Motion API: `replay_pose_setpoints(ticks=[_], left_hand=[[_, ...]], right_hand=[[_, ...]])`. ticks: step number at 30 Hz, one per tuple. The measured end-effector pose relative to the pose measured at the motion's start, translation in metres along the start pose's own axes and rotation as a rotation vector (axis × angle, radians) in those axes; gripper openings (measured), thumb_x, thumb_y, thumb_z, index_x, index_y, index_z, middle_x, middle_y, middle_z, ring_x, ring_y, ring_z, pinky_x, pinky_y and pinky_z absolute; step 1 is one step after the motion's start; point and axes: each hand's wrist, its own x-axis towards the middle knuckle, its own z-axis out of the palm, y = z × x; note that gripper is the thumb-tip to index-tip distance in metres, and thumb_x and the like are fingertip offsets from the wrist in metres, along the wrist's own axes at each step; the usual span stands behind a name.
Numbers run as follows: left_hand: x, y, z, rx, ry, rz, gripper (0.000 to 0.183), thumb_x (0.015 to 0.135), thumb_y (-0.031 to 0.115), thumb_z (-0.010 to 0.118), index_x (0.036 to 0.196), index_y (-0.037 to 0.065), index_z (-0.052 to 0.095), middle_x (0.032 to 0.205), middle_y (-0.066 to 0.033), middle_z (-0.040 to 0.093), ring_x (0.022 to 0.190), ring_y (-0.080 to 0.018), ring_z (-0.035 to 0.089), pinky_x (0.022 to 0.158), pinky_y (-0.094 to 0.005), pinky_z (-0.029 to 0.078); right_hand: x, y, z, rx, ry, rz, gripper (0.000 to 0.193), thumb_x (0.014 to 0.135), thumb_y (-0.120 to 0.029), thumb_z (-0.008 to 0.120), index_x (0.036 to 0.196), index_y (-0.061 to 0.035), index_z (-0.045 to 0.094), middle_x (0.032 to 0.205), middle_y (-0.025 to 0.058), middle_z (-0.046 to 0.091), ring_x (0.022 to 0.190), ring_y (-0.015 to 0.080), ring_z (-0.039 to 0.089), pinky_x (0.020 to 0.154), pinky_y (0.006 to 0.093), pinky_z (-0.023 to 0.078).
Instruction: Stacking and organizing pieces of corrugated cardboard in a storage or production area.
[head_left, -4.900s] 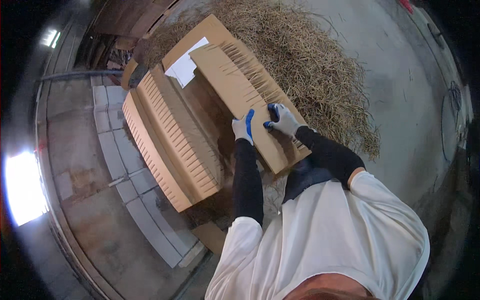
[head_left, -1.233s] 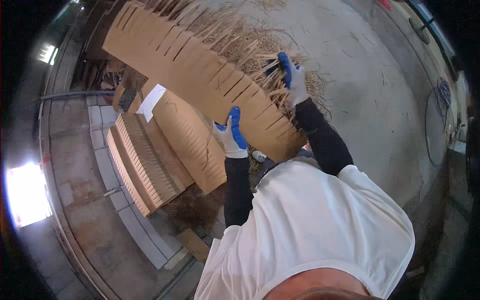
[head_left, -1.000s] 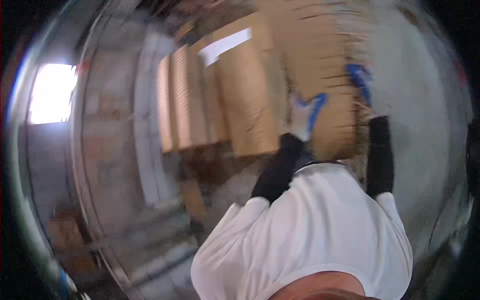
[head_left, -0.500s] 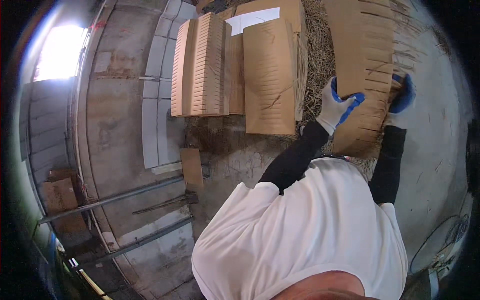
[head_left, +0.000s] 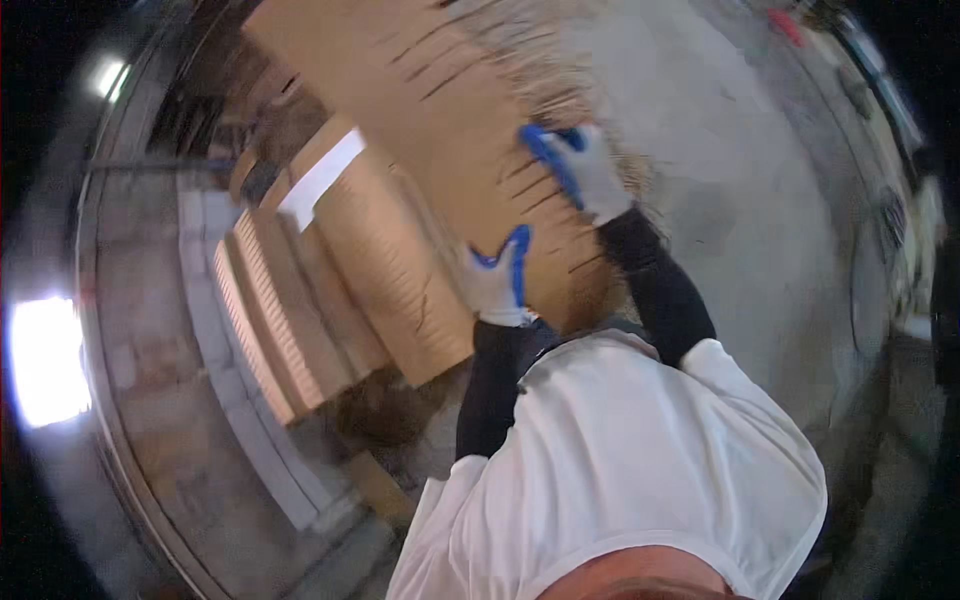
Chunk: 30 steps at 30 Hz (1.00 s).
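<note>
A long brown cardboard sheet (head_left: pixel 460 140) with rows of slits stretches from my body toward the far left. My left hand (head_left: pixel 495 285), in a white glove with blue palm coating, is closed on its left edge, thumb on top and the other fingers hidden beneath. At the right edge, my right hand (head_left: pixel 592 170) in a matching glove grips the slit side. Frayed strips stick out along that side. Motion blurs the picture somewhat.
Left of the sheet lie slit cardboard pieces (head_left: pixel 385 270), with a folded, ridged cardboard stack (head_left: pixel 265 310) farther left. A white sheet (head_left: pixel 325 180) sits between them. Grey concrete floor (head_left: pixel 740 240) spreads to the right. Pale blocks (head_left: pixel 255 430) line the left.
My view has turned, so the stacks appear tilted and lower. The sheet, held in both hands, has swung to the far left, over part of the stacks. My right hand now reaches farther forward than my left.
</note>
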Motion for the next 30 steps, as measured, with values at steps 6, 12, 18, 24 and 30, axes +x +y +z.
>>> replay_pose_setpoints(ticks=[6, 12, 18, 24, 30], left_hand=[[-0.005, 0.015, 0.01, 0.102, -0.012, 0.128, 0.046, 0.082, -0.005, 0.059, 0.124, -0.005, 0.041, 0.111, -0.0133, 0.057, 0.099, -0.0198, 0.057, 0.09, -0.0322, 0.047], [-0.001, -0.007, -0.008, -0.022, -0.01, 0.112, 0.042, 0.084, -0.005, 0.057, 0.123, -0.005, 0.042, 0.113, -0.0141, 0.056, 0.099, -0.0219, 0.058, 0.09, -0.0344, 0.049], [0.001, 0.009, -0.002, -0.052, -0.022, 0.073, 0.05, 0.081, -0.003, 0.06, 0.126, -0.005, 0.038, 0.117, -0.0172, 0.053, 0.102, -0.0236, 0.057, 0.09, -0.0352, 0.048], [0.02, -0.05, -0.042, 0.259, -0.051, 0.234, 0.05, 0.083, -0.005, 0.058, 0.127, -0.006, 0.035, 0.117, -0.019, 0.052, 0.101, -0.0264, 0.058, 0.091, -0.0381, 0.049], [0.007, 0.018, 0.002, 0.117, -0.108, 0.222, 0.045, 0.08, -0.006, 0.061, 0.121, -0.007, 0.043, 0.115, -0.0165, 0.054, 0.099, -0.0219, 0.058, 0.09, -0.0346, 0.049]], right_hand=[[-0.01, -0.004, -0.007, -0.014, 0.081, 0.092, 0.034, 0.088, -0.026, 0.061, 0.073, 0.0046, 0.06, 0.056, 0.0066, 0.053, 0.054, 0.0103, 0.046, 0.051, 0.0303, 0.038], [-0.008, 0.004, -0.008, 0.343, 0.326, 0.297, 0.038, 0.09, -0.031, 0.058, 0.07, 0.001, 0.059, 0.057, -0.001, 0.052, 0.05, 0.0081, 0.041, 0.049, 0.0273, 0.035], [-0.001, -0.001, -0.022, 0.338, -0.02, 0.235, 0.037, 0.09, -0.036, 0.058, 0.089, 0.0006, 0.064, 0.064, -0.0022, 0.056, 0.052, 0.004, 0.042, 0.046, 0.0253, 0.033], [0.005, -0.043, -0.005, 0.093, 0.046, 0.058, 0.033, 0.088, -0.029, 0.063, 0.069, -0.0013, 0.064, 0.052, -0.005, 0.047, 0.05, 0.0028, 0.038, 0.044, 0.0259, 0.031], [0.007, -0.023, -0.002, 0.246, 0.193, 0.051, 0.028, 0.088, -0.025, 0.063, 0.07, -0.0027, 0.063, 0.055, -0.0046, 0.051, 0.05, 0.0026, 0.041, 0.044, 0.0242, 0.032]])
